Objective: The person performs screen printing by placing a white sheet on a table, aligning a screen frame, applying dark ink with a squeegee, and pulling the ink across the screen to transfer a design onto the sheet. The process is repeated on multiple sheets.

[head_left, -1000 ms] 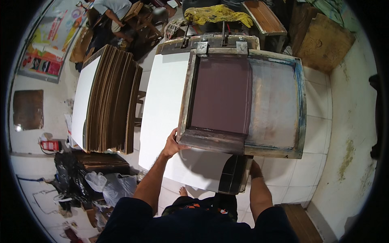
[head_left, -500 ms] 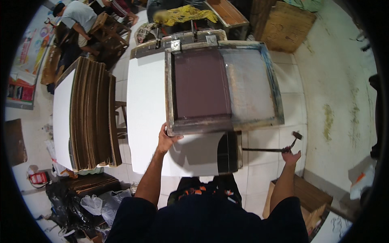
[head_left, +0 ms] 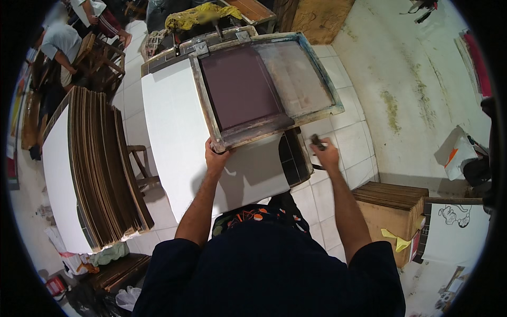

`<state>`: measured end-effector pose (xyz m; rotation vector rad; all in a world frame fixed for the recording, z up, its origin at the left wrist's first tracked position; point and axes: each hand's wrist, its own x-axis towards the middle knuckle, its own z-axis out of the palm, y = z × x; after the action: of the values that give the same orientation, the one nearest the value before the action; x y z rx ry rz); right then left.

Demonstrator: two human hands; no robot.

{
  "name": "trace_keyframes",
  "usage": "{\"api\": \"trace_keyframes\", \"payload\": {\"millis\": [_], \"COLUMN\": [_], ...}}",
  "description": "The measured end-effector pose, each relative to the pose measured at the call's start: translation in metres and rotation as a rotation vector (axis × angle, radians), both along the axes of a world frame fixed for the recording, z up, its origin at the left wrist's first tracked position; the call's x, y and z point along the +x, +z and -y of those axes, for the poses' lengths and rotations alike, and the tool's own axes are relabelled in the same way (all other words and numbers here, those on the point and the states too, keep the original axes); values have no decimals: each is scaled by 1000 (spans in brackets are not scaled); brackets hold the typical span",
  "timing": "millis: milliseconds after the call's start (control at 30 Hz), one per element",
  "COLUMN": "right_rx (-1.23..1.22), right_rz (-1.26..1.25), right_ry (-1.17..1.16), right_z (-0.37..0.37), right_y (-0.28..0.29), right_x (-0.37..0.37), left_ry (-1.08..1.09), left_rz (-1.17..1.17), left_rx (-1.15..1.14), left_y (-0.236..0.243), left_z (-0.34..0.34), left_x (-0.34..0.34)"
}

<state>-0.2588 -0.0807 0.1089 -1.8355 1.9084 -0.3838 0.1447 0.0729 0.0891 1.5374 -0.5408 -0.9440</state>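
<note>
At the near left corner of a wooden-framed printing screen (head_left: 240,87), my left hand (head_left: 216,160) grips the frame. Metal hinge clamps (head_left: 200,48) hold its far side, and its near edge is raised, casting a shadow on the white sheet (head_left: 174,121) below. Brown-purple mesh fills the screen's left part; a paler, stained area lies on the right. Beside the board's right edge, my right hand (head_left: 328,156) is closed on a dark, blunt-ended handle (head_left: 317,141), blurred and of unclear kind. A black bar (head_left: 319,167) shows between that hand and the board's edge.
Left of the board stands a thick row of upright brown boards (head_left: 100,169) with a white face. More boards (head_left: 391,195) are stacked at the lower right, before the stained wall (head_left: 401,95). Two people sit at the far left. A yellow cloth (head_left: 193,18) lies beyond the screen.
My right hand has come inward and farther forward with the dark handle, close to the board's edge. My left hand still grips the frame. The whole view has turned and shifted.
</note>
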Motion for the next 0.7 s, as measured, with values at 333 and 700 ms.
{"api": "trace_keyframes", "payload": {"millis": [333, 700], "right_rx": [39, 13], "right_rz": [-230, 128], "right_ry": [233, 239], "right_z": [11, 14], "right_y": [7, -15], "right_x": [110, 102], "left_ry": [4, -5], "left_rz": [-41, 19], "left_rx": [23, 13], "left_y": [5, 11], "left_z": [-1, -2], "left_x": [-1, -2]}}
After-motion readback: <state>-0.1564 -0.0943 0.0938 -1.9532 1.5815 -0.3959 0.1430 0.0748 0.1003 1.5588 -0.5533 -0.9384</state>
